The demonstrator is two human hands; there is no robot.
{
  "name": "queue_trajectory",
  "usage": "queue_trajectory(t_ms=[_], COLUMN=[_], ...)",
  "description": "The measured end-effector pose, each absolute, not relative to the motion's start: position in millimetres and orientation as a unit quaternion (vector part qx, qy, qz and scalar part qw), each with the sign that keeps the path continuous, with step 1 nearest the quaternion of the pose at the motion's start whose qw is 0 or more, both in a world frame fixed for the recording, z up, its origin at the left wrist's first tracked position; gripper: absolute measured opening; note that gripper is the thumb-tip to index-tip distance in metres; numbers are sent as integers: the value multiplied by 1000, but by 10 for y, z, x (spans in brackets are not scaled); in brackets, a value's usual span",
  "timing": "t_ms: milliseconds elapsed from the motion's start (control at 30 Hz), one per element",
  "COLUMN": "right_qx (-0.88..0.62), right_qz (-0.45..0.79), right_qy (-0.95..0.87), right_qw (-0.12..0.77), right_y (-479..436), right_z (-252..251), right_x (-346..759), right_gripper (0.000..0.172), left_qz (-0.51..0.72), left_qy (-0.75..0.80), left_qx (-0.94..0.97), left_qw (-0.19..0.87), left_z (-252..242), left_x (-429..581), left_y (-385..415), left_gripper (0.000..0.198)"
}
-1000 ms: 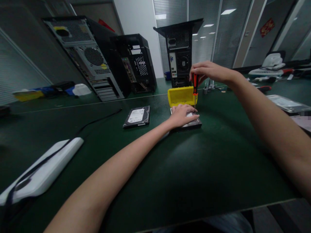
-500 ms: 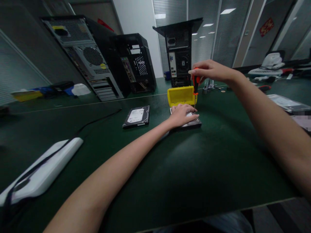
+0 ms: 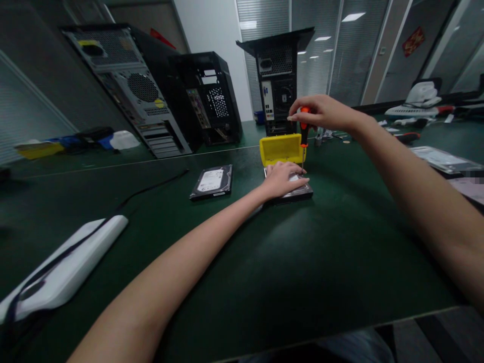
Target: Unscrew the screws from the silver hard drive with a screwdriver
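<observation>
My left hand (image 3: 282,179) lies flat on a hard drive (image 3: 298,191) on the green table, fingers spread over its top. My right hand (image 3: 319,112) is closed round the top of a red-handled screwdriver (image 3: 303,135), which stands upright with its tip on the drive's far right corner, just beyond my left fingertips. A yellow box (image 3: 280,148) stands right behind the drive. A second hard drive (image 3: 212,181) lies label-up to the left, apart from both hands.
Three open computer cases (image 3: 139,91) (image 3: 212,96) (image 3: 280,80) stand at the back. A white pad with a black cable (image 3: 64,269) lies near left. Tools and another screwdriver (image 3: 406,136) lie at the far right, beside a flat tray (image 3: 444,161).
My right hand's fingers have shifted on the screwdriver handle, turning it in place. My left hand and the drive stay put.
</observation>
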State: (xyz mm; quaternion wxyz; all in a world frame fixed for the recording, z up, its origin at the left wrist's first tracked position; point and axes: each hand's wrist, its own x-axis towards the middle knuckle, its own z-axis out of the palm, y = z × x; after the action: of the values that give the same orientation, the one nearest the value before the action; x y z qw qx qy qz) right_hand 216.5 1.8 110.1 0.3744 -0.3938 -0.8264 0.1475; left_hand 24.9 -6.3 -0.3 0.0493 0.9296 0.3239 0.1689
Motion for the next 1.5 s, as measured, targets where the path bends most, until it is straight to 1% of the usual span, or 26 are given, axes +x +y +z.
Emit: queue_trajectory(t_ms=[133, 300, 433, 533, 633, 767, 833, 933, 1033, 1167, 1233, 1367, 1500], right_qx=[-400, -419, -436, -446, -445, -443, -442, -436, -419, -377, -367, -351, -333], right_qz=[116, 22, -48, -81, -90, -61, -33, 5, 17, 27, 43, 94, 195], right_qy=[-834, -850, -844, -839, -843, -849, -849, -853, -863, -876, -876, -873, -856], right_qw=[361, 318, 308, 300, 288, 282, 287, 286, 282, 298, 309, 326, 343], right_y=[37, 56, 43, 32, 26, 14, 4, -11, -24, -37, -35, -8, 5], right_z=[1097, 1106, 1097, 1094, 1105, 1122, 1125, 1129, 1131, 1118, 1109, 1103, 1103], right_x=[2196, 2190, 2168, 2166, 2178, 2208, 2225, 2245, 2242, 2193, 2164, 2130, 2124], right_gripper=[24, 37, 44, 45, 40, 26, 23, 26, 31, 47, 51, 43, 41], left_qz=[171, 176, 173, 169, 169, 173, 173, 170, 166, 166, 165, 170, 170], left_qy=[327, 321, 326, 324, 322, 320, 319, 320, 323, 321, 320, 316, 320], left_qx=[928, 930, 929, 930, 931, 931, 931, 931, 931, 932, 932, 933, 931], left_qw=[46, 40, 35, 33, 34, 37, 39, 39, 41, 38, 35, 32, 33], left_z=[-13, -23, -19, -18, -21, -23, -19, -6, 8, 11, 3, -24, -33], left_x=[246, 248, 262, 265, 258, 249, 249, 254, 256, 254, 252, 250, 248], left_y=[-56, -40, -39, -41, -38, -33, -35, -45, -58, -70, -66, -42, -31], left_gripper=[42, 42, 41, 41, 41, 42, 41, 41, 41, 42, 43, 44, 45])
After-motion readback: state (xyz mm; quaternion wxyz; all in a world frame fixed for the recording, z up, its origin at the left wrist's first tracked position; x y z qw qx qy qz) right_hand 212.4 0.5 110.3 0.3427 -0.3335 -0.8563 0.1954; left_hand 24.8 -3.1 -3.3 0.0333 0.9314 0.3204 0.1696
